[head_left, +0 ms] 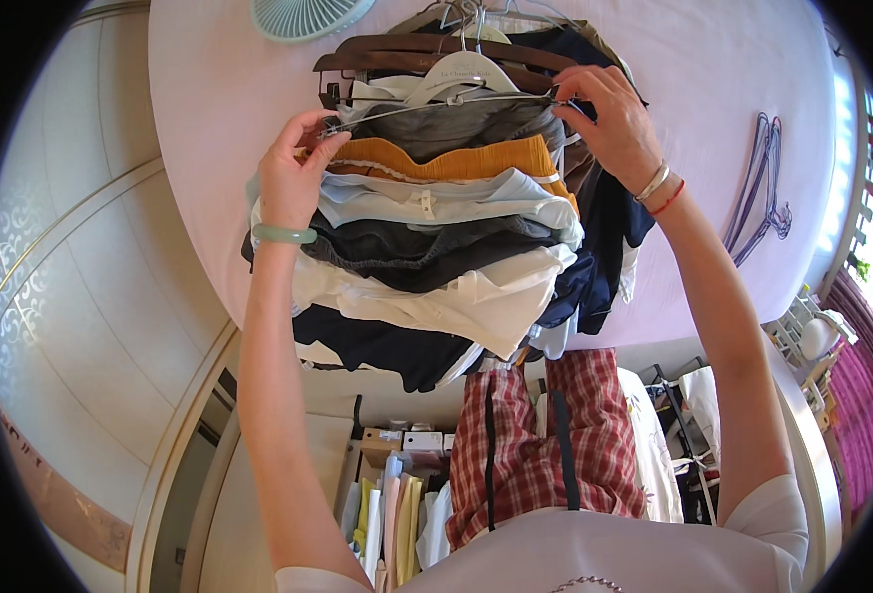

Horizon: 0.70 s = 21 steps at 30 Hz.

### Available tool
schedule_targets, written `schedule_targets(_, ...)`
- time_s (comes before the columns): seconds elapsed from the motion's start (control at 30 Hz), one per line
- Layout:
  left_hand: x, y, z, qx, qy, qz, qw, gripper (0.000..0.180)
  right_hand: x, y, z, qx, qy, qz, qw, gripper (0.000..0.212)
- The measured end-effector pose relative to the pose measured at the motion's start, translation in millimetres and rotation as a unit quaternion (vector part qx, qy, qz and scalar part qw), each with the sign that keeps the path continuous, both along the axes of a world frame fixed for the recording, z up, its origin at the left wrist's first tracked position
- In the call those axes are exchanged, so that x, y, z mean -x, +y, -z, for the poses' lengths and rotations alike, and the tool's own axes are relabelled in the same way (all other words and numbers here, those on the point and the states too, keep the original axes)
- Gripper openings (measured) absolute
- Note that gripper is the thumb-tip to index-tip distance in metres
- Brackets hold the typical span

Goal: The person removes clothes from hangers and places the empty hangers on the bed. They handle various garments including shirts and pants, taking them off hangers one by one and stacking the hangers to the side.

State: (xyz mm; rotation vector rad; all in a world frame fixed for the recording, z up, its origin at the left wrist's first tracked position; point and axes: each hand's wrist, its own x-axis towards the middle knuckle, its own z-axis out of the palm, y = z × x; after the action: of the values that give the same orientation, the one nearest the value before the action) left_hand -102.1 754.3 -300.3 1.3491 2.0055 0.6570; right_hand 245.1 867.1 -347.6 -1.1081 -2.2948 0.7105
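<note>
1. Left hand (293, 163): thumb and fingers nearly closed, pinching the clip at the left end of a clip hanger; green bangle (283, 234) at the wrist.
2. Right hand (610, 114): fingers curled, thumb and fingertips close together at the right end of the same hanger; the clip there is partly hidden.
3. Clip hanger (496, 96): one, thin metal bar, stretched between both hands, over a grey garment (436, 128) and across the lower part of a cream hanger (464, 74).
4. Brown hangers (397, 44): just beyond the clip hanger.
5. Clothes, overlapping in a pile, nearer the body: mustard garment (436, 158), light blue garment (427, 203), dark grey garment (407, 247), white garment (456, 301), in that order.
6. Purple hangers (753, 188): lying together on the pale pink surface (694, 89), well apart from the pile, to the right.
7. Fan (313, 15): pale green, round, at the far edge of view.
</note>
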Motion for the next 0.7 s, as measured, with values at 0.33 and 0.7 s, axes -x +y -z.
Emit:
schedule_targets(0.33, -1.8, -3.8, -32.5, -0.052, 0.125, 0.122, 0.983, 0.027, -7.4, -5.2, -17.0, 0.107, 0.046, -0.027, 0.993, 0.022)
schedule_targets(0.7, -25.0, 14.1, -70.1, -0.115, 0.195, 0.08, 0.971, 0.031, -20.6, -21.2, -41.3, 0.091, 0.156, 0.047, 0.982, 0.019)
